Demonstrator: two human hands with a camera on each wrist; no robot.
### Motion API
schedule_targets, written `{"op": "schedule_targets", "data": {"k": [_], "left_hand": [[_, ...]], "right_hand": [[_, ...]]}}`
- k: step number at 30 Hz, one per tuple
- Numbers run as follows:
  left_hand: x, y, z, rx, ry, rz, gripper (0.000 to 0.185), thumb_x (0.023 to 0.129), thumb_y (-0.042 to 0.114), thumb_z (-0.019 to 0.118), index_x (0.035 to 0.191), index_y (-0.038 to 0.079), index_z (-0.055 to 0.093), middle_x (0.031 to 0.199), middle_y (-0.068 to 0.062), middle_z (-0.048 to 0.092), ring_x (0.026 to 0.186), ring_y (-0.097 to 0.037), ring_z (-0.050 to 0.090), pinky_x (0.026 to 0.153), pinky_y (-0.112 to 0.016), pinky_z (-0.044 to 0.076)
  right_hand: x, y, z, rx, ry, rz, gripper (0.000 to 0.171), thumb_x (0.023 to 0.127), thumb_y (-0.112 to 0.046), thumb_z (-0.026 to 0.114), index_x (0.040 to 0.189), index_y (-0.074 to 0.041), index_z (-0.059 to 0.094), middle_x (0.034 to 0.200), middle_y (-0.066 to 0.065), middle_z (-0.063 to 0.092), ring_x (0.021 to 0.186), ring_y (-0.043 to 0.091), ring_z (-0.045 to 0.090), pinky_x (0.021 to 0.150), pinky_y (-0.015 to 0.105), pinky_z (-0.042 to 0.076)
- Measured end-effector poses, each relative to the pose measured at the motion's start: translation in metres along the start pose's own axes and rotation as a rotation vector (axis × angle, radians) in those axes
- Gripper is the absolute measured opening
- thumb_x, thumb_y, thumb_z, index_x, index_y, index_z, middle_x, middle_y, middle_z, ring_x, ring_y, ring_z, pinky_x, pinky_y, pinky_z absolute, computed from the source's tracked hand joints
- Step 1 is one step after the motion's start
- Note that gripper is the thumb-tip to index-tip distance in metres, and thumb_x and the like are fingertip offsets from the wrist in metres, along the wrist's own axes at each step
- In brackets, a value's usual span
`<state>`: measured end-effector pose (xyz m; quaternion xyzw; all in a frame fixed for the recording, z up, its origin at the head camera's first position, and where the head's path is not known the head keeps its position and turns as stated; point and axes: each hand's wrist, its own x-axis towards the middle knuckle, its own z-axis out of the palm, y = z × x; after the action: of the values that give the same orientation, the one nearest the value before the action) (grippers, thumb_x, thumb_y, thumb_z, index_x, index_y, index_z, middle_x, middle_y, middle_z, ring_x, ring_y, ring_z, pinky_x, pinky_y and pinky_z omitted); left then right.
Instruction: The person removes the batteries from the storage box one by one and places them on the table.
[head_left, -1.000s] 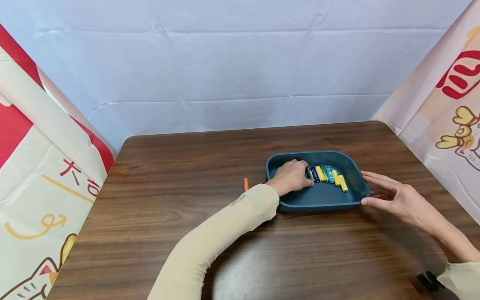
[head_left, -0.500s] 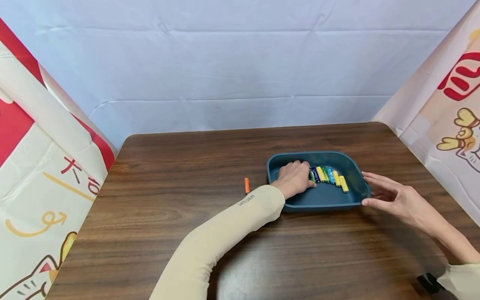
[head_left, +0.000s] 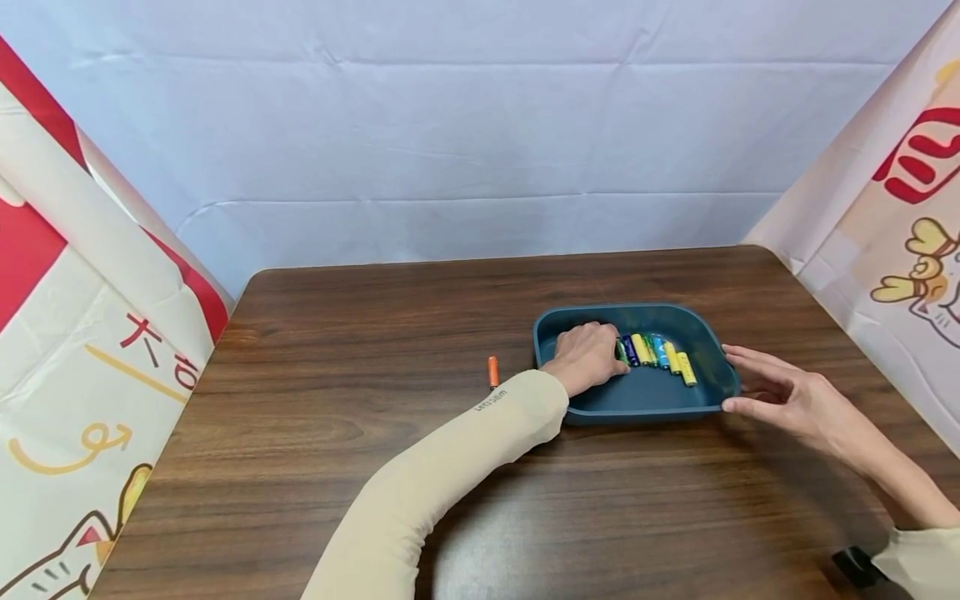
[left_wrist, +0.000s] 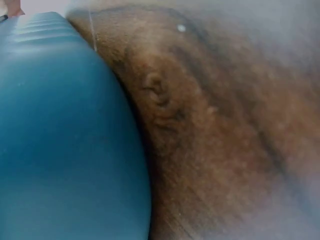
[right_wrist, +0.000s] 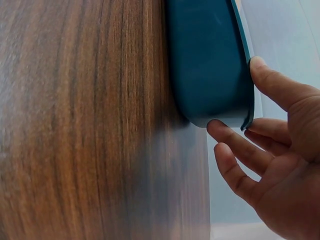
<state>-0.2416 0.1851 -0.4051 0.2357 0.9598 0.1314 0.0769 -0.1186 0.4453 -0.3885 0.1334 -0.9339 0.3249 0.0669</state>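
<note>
Dark-grained wood forms the table [head_left: 315,433], which is enclosed by a pale blue backdrop [head_left: 480,125] and printed cartoon sheets [head_left: 82,350] at either side. Toward the table's left of centre lies a single orange battery [head_left: 492,371], apart from the rest and just outside the tray's left wall. The blue tray [head_left: 637,400] sits toward the right edge of the table, nearer its far edge than its near one. Inside it, the left hand [head_left: 586,357] rests knuckles-up with fingers curled down at the left end of a row of batteries [head_left: 655,354] in green, blue and yellow; whether the fingertips pinch one is hidden by the hand itself. The right hand [head_left: 780,392] lies spread against the tray's right rim, thumb and fingers straight and touching the wall, as the right wrist view confirms.

Compared with one second ago, the left hand has edged slightly rightward against the row and the row has closed up a little; the right hand and tray are unchanged. By judgement, the batteries are being gathered and aligned while the tray is steadied, with the orange one not yet collected.

Small lettering on the beige sleeve [head_left: 450,467] reads roughly "Let's slim". The left sheet bears red characters, not fully legible.
</note>
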Motion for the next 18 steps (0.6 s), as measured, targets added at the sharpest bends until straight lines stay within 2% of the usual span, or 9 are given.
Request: {"op": "schedule_targets", "data": {"k": [4, 9, 12, 18], "left_hand": [[0.0, -0.002, -0.002, -0.009, -0.003, 0.002, 0.028, 0.094, 0.05, 0.074, 0.108, 0.026, 0.072, 0.08, 0.008, 0.062, 0.065, -0.01, 0.057, 0.057, -0.026, 0.045], [-0.004, -0.001, -0.01, -0.058, -0.034, 0.002, 0.043, 0.094, 0.05, 0.074, 0.132, 0.029, 0.068, 0.106, 0.011, 0.069, 0.07, -0.008, 0.057, 0.06, -0.025, 0.046], [-0.009, -0.001, -0.017, -0.095, -0.046, 0.012, 0.052, 0.095, 0.048, 0.073, 0.143, 0.03, 0.062, 0.114, 0.011, 0.069, 0.07, -0.008, 0.058, 0.058, -0.024, 0.046], [-0.023, -0.005, -0.041, -0.152, -0.067, 0.054, 0.056, 0.097, 0.047, 0.072, 0.148, 0.029, 0.057, 0.084, 0.014, 0.068, 0.058, -0.007, 0.058, 0.05, -0.023, 0.043]], "right_hand": [[0.001, -0.001, 0.0, 0.003, 0.0, -0.004, 0.068, 0.086, -0.009, 0.086, 0.147, -0.002, 0.056, 0.131, -0.042, 0.044, 0.094, -0.015, 0.06, 0.068, 0.01, 0.05], [0.001, -0.001, 0.0, -0.004, -0.006, 0.009, 0.069, 0.087, -0.011, 0.085, 0.148, -0.002, 0.055, 0.13, -0.043, 0.042, 0.094, -0.015, 0.06, 0.068, 0.01, 0.05], [0.001, -0.001, 0.0, -0.001, -0.008, 0.015, 0.069, 0.087, -0.011, 0.085, 0.148, -0.003, 0.055, 0.13, -0.042, 0.042, 0.094, -0.015, 0.059, 0.068, 0.01, 0.05], [0.0, -0.001, -0.001, -0.003, -0.01, 0.025, 0.069, 0.087, -0.011, 0.085, 0.149, -0.003, 0.054, 0.129, -0.043, 0.043, 0.093, -0.015, 0.06, 0.067, 0.01, 0.05]]}}
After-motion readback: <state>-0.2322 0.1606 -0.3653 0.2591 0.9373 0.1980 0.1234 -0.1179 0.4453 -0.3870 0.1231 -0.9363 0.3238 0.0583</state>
